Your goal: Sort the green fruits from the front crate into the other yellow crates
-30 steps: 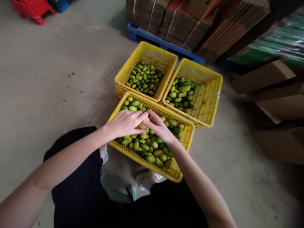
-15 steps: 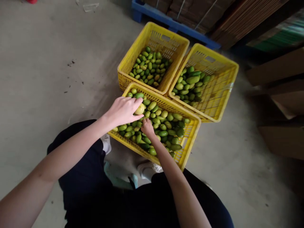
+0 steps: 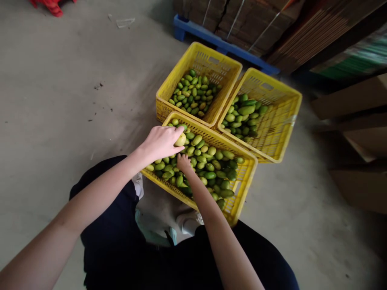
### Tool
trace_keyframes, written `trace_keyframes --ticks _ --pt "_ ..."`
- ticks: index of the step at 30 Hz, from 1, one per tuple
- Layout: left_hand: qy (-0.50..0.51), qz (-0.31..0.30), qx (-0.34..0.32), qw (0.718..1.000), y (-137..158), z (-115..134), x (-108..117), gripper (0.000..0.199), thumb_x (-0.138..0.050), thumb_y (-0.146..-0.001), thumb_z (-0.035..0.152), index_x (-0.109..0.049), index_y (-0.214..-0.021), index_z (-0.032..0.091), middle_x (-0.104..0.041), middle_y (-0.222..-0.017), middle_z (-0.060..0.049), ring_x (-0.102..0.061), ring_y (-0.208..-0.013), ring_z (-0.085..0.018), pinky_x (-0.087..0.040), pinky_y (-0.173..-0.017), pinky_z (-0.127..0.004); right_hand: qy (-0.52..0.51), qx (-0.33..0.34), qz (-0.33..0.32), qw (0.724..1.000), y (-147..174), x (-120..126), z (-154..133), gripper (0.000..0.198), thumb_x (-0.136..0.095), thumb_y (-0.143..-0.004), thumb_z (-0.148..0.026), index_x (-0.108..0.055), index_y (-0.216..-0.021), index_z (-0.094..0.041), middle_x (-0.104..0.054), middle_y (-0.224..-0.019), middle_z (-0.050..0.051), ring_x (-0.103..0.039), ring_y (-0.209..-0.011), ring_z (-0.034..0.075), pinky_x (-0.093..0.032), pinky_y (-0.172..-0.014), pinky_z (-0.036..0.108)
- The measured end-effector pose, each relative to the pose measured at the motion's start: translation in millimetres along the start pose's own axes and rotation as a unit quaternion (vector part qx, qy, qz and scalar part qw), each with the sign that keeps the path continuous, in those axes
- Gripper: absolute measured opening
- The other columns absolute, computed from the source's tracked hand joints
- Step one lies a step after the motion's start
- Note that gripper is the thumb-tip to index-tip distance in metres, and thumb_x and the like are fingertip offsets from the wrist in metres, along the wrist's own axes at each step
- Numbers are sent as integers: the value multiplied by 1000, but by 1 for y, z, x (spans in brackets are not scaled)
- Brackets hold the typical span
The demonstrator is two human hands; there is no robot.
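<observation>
My left hand [image 3: 161, 141] curls around a round yellow fruit [image 3: 180, 139] above the left end of the front yellow crate [image 3: 244, 193]. Its thumb and forefinger show on either side of the fruit; the other fingers are largely out of sight. Just to the right and nearer me, my right hand [image 3: 184, 162] reaches down onto the pile, fingers slightly apart, with no fruit visible in it. Green and yellow oval fruits [image 3: 210, 167] fill much of this crate, some round, some long.
Behind stand two more yellow crates, the back left one [image 3: 163, 90] and the back right one [image 3: 287, 121], each partly filled with similar fruits. A blue pallet [image 3: 205, 34] bears strapped brown stacks. Cardboard boxes [image 3: 359, 185] line the right side. A red object [image 3: 54, 8] is at top left.
The crates sit slightly lower in view. My right hand has shifted a little left over the pile, and its fingers have loosened. My left hand keeps the yellow fruit.
</observation>
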State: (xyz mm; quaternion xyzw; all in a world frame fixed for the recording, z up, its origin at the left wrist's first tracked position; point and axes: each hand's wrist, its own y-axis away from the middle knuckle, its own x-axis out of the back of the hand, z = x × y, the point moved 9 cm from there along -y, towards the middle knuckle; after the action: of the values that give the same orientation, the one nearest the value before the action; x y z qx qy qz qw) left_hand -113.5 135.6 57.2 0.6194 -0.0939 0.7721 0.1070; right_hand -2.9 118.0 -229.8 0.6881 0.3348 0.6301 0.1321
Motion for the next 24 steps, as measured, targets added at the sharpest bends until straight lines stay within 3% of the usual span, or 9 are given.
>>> trace_keyframes --ticks 3,6,11,13,14,17,20,22,24 --pt "35 16 -3 999 -2 1 5 40 -66 -81 37 -61 -112 13 -72 -93 -12 -69 -86 -25 -51 -78 -35 -40 21 -18 999 19 5 2 34 -57 -91 -17 -57 -125 -9 -60 -124 21 -55 -119 31 -46 -98 50" --pt "113 38 0 993 -6 3 10 38 -68 -79 34 -60 -111 15 -71 -95 -10 -68 -87 -24 -52 -78 -35 -113 51 -20 992 41 25 4 26 -60 -94 -31 -62 -114 -15 -65 -115 9 -64 -101 21 -54 -88 42" --pt "330 44 -23 943 -12 20 15 42 -73 -72 30 -62 -110 17 -70 -110 -9 -67 -97 -21 -52 -86 -34 -267 123 72 953 93 115 21 22 -69 -83 -38 -66 -73 -18 -65 -67 0 -64 -75 17 -51 -73 29" --pt "408 26 -43 912 -13 36 15 43 -75 -70 30 -63 -110 16 -68 -116 -11 -66 -101 -21 -53 -85 -33 -324 130 118 929 126 153 37 25 -66 -83 -43 -68 -76 -19 -66 -68 0 -65 -75 19 -53 -74 32" --pt "438 17 -54 897 -13 45 15 43 -75 -70 31 -63 -108 15 -67 -118 -11 -66 -102 -21 -54 -84 -33 -369 136 138 909 145 168 44 28 -63 -84 -47 -69 -83 -20 -68 -73 0 -66 -78 20 -54 -77 33" --pt "506 6 -74 859 -10 74 16 44 -77 -68 33 -63 -106 16 -67 -117 -11 -66 -100 -22 -55 -82 -34 -590 166 177 770 200 197 59 36 -64 -82 -52 -68 -103 -23 -73 -89 2 -69 -89 21 -54 -86 36" --pt "559 6 -89 824 -6 98 16 47 -79 -66 32 -62 -106 16 -66 -115 -12 -66 -99 -21 -55 -80 -34 -697 189 242 648 237 205 69 43 -69 -77 -56 -64 -108 -27 -74 -96 2 -70 -90 22 -54 -88 37" --pt "585 6 -98 805 -3 108 15 48 -81 -65 31 -62 -107 17 -65 -117 -12 -65 -100 -21 -55 -81 -33 -714 201 274 612 247 207 72 46 -71 -74 -57 -63 -108 -28 -74 -99 3 -70 -95 24 -55 -87 39" --pt "608 6 -100 788 -2 113 13 50 -82 -64 31 -61 -107 18 -64 -120 -12 -65 -99 -21 -55 -81 -33 -721 209 279 599 246 208 74 49 -74 -70 -58 -61 -107 -28 -74 -101 5 -69 -99 26 -57 -85 41"
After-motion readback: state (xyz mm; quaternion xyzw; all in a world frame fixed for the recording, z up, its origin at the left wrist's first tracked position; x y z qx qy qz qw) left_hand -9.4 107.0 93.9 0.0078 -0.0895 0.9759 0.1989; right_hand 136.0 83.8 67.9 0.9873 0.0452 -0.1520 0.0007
